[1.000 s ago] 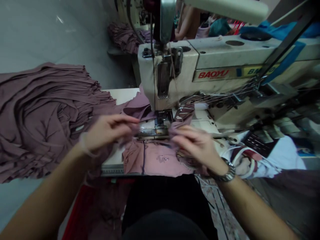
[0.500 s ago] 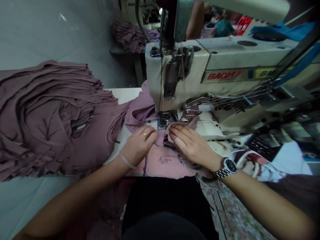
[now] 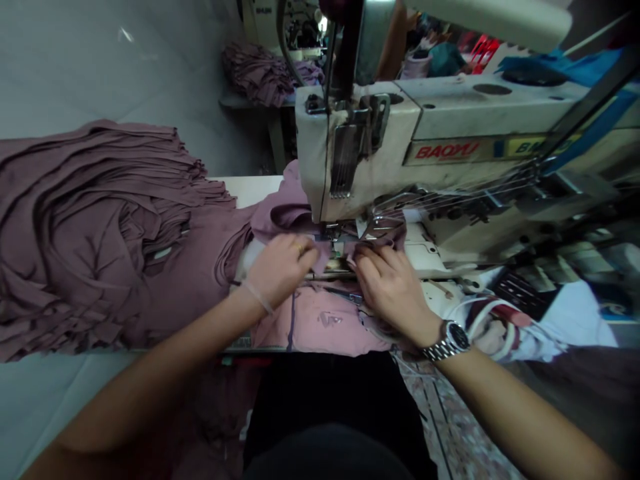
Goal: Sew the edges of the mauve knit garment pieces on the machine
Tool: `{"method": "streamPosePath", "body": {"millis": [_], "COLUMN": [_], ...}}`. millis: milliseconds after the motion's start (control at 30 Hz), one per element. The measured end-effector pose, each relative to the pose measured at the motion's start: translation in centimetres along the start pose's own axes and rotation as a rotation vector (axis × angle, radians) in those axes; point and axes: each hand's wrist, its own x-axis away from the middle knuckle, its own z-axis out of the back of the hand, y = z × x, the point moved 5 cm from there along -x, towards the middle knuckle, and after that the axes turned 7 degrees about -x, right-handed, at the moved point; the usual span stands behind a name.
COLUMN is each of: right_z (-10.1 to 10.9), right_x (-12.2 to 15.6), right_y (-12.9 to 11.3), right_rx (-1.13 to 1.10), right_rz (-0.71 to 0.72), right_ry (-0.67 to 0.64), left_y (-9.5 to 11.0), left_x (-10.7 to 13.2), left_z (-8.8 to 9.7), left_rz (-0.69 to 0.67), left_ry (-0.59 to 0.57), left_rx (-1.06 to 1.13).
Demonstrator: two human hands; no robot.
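Observation:
A mauve fabric piece [image 3: 283, 219] lies at the needle area of a white sewing machine [image 3: 370, 160]. My left hand [image 3: 287, 263], with a ring and a thin wristband, is closed on the fabric just left of the presser foot [image 3: 333, 232]. On the other side of the foot, my right hand [image 3: 383, 277], a watch at its wrist, pinches mauve fabric with the fingers bent. A gap between the hands shows the machine bed. Nearer to me, a pink cloth [image 3: 335, 323] covers the table front; a dark slim tool, perhaps tweezers [image 3: 343, 294], lies above it.
At the left rises a large heap of mauve fabric pieces [image 3: 125, 200]. More pieces [image 3: 257, 70] are piled on a table behind. Threads run along the machine's right. White cloth and tubing [image 3: 510, 323] sit at the right, above a speckled floor [image 3: 430, 400].
Both hands have lifted slightly off the bed with the fabric, my left moving up and my right a little to the right. The gap at the presser foot has widened, uncovering the bed.

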Motion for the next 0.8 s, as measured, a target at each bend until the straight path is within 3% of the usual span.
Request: {"method": "streamPosePath", "body": {"millis": [100, 167, 367, 500, 600, 700, 800], "right_z": [-0.3, -0.5, -0.7, -1.0, -1.0, -0.6, -0.5], "right_x": [0.4, 0.5, 0.7, 0.7, 0.5, 0.4, 0.5], "right_y": [-1.0, -1.3, -1.5, -1.4, -1.2, -1.0, -1.2], "right_rx": [-0.108, -0.153, -0.206, -0.155, -0.212, -0.338, -0.304], "right_rz": [0.072, 0.086, 0.086, 0.085, 0.059, 0.025, 0.067], "right_ry": [0.028, 0.022, -0.026, -0.045, -0.025, 0.022, -0.015], "left_y": [3.5, 4.3, 2.4, 2.4, 2.8, 3.2, 3.4], "left_x": [1.5, 2.2, 2.4, 2.7, 3.1, 3.2, 3.0], "left_z": [0.8, 0.9, 0.8, 1.3, 1.4, 1.0, 0.7], "left_rz": [-0.035, -0.04, 0.004, -0.097, -0.166, -0.157, -0.127], "left_ry": [0.023, 0.073, 0.251, 0.318, 0.307, 0.237, 0.153], "left_rx": [-0.062, -0.049, 0.173, 0.194, 0.137, 0.059, 0.024]}}
